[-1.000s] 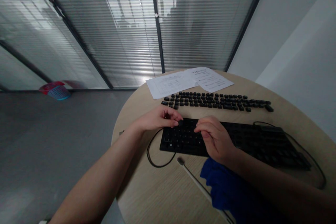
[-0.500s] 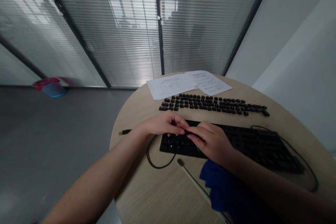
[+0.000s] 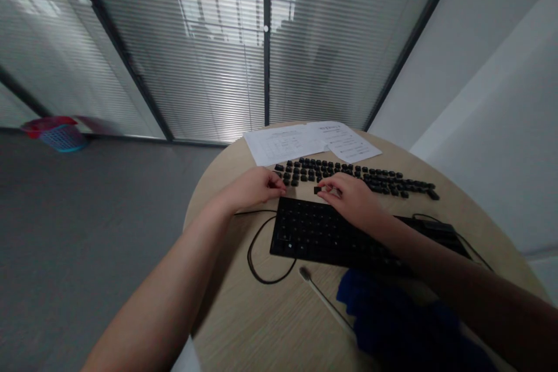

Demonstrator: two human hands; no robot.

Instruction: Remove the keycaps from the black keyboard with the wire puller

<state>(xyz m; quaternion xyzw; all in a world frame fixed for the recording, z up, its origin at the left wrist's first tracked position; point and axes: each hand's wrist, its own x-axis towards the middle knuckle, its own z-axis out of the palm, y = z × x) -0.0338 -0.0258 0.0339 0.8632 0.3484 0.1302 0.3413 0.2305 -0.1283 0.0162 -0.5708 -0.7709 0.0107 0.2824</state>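
Observation:
A small black keycap point(image 3: 317, 190) is pinched between the thumb and fingers of my right hand point(image 3: 351, 197), just above the far edge of the black keyboard point(image 3: 314, 229). My left hand point(image 3: 260, 187) is closed in a pinch at the left end of the rows of loose keycaps point(image 3: 310, 174); what its fingertips hold, if anything, is hidden. The keyboard lies flat, its top stripped of keycaps where it shows, and my right forearm covers part of its right side.
Two printed sheets point(image 3: 283, 144) lie at the back of the round wooden table point(image 3: 261, 325). A black cable point(image 3: 257, 278) loops left of the keyboard. Nearer me are a thin-handled brush point(image 3: 320, 293) and blue cloth point(image 3: 383, 314). A basket point(image 3: 63, 136) stands on the floor.
My hands were together over the keyboard's left part. Both have moved away from me to the loose keycaps and come apart, and a keycap now shows in my right fingers.

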